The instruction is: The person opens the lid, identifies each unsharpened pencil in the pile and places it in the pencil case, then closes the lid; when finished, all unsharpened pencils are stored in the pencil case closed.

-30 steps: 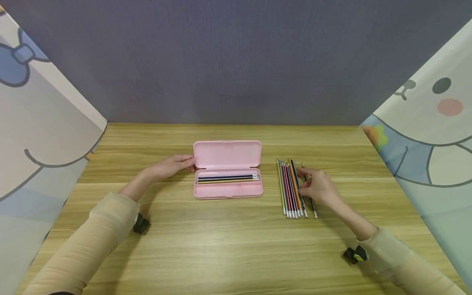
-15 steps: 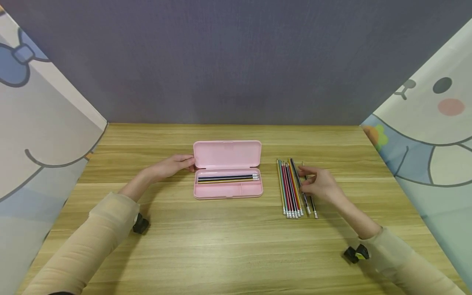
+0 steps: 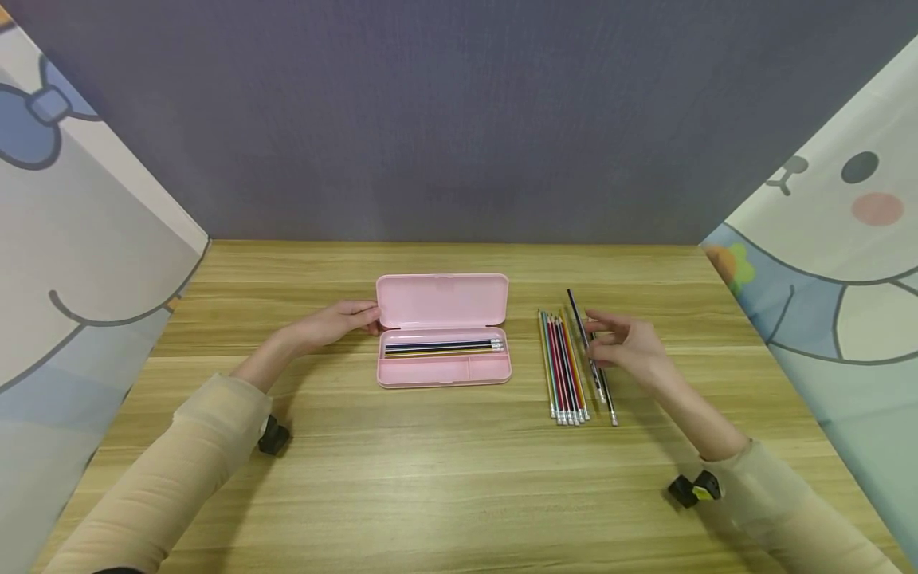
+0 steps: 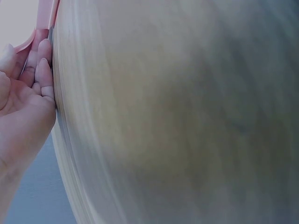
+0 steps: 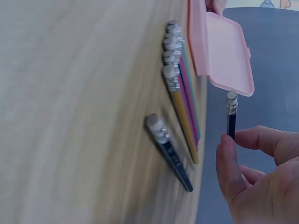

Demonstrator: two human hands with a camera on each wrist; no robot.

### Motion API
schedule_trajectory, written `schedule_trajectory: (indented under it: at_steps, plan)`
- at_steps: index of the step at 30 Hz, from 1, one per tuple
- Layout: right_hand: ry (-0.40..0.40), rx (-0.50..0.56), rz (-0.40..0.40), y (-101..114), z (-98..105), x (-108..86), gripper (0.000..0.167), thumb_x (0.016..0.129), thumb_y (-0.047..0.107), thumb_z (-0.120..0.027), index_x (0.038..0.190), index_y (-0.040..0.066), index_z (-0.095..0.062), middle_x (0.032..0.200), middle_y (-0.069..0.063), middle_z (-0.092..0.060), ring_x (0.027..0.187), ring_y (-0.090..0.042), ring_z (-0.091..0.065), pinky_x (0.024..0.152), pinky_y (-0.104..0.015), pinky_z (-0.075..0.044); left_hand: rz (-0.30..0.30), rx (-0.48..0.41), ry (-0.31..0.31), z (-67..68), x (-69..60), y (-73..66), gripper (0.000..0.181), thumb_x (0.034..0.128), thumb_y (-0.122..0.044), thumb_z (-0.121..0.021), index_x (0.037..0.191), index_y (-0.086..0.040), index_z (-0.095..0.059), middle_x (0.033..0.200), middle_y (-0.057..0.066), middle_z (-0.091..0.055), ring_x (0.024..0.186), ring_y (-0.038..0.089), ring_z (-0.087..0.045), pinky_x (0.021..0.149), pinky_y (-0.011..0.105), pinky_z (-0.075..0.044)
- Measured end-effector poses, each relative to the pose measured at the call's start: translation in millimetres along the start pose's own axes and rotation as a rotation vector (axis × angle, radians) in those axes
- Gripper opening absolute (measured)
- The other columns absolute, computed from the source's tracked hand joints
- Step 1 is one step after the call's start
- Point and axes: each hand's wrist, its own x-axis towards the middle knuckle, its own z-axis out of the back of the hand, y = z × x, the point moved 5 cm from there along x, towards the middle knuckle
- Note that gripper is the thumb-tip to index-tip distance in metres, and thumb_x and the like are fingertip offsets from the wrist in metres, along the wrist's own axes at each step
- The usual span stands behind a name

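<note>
Pencil (image 5: 231,112), pinched in fingers of the right hand (image 3: 631,347), points forward, crosswise to the stored pencils (image 3: 441,348) inside pink case (image 3: 426,369) at left, whose lid (image 3: 442,301) the left hand (image 3: 335,324) pinches.

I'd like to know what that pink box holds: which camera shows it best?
The head view: it shows nearly the whole box, its lid open and pencils inside. The right wrist view sees it from one end, contents hidden. The left wrist view catches only a small part, by the left hand.
</note>
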Motion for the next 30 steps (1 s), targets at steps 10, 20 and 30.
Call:
schedule_trajectory:
  at_steps: [10, 20, 30]
  plan:
    - [-0.047, 0.122, 0.044, 16.5, 4.1, 5.5, 0.074, 0.092, -0.002, -0.071, 0.156, -0.002, -0.035, 0.118, 0.012, -0.067, 0.095, -0.002, -0.070, 0.080, -0.023, -0.062, 0.003, 0.013, -0.008, -2.6, 3.1, -2.1, 0.042, 0.1121, -0.036, -0.041, 0.127, -0.002, -0.061, 0.121, 0.014, -0.064, 0.125, 0.032, -0.057, 0.121, 0.056, -0.035]
    - [-0.043, 0.315, 0.145, 31.3, -7.6, 19.4, 0.072, 0.089, -0.006, -0.074, 0.154, -0.002, -0.041, 0.114, 0.004, -0.070, 0.093, -0.005, -0.071, 0.077, -0.026, -0.063, -0.002, 0.019, -0.006, -2.4, 4.5, -0.6, 0.042, 0.1126, -0.035, -0.040, 0.127, -0.002, -0.060, 0.121, 0.014, -0.063, 0.125, 0.032, -0.057, 0.120, 0.055, -0.035]
    - [-0.044, 0.340, 0.252, 59.1, -27.0, 43.6, 0.064, 0.089, -0.009, -0.072, 0.148, -0.001, -0.050, 0.109, 0.004, -0.070, 0.093, -0.007, -0.068, 0.076, -0.022, -0.062, 0.002, 0.007, -0.001, -0.7, 4.0, 0.8, 0.042, 0.1125, -0.036, -0.040, 0.129, -0.002, -0.059, 0.123, 0.014, -0.063, 0.129, 0.034, -0.057, 0.121, 0.057, -0.034]
